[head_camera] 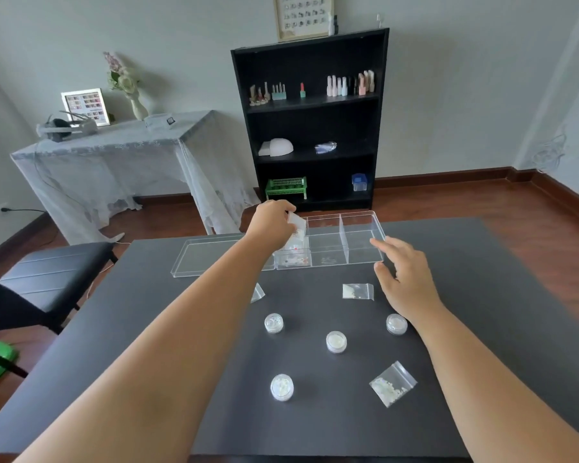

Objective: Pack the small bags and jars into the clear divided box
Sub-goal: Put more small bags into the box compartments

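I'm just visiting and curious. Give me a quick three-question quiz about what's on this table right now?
1. How many small round jars stand on the dark mat?
2. True or false: the right hand is holding a bag.
3. Which compartment of the clear divided box is the left hand lowering its bag into: A) leftmost, B) middle, C) rightmost?

Key:
1. Four: jars at and.
2. False. It hovers open and empty beside the box.
3. A.
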